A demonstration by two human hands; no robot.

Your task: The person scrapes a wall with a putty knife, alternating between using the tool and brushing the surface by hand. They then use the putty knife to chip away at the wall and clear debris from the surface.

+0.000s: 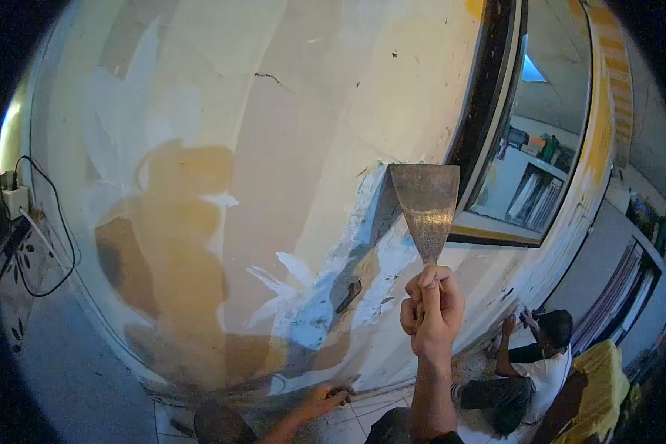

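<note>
My right hand (431,305) is raised in front of a cream wall (288,133) and grips the handle of a wide metal scraper (425,207). The scraper's blade points up, with its top edge against the wall beside a patch of white and bluish filler (340,288). My left hand (323,400) is low near the floor at the wall's base, with its fingers closed around a small dark object that I cannot make out.
A dark-framed window (496,148) is set in the wall right of the blade. A person in a white shirt (529,366) sits on the floor at the lower right, hands at the wall. An outlet box with cables (22,214) hangs at far left.
</note>
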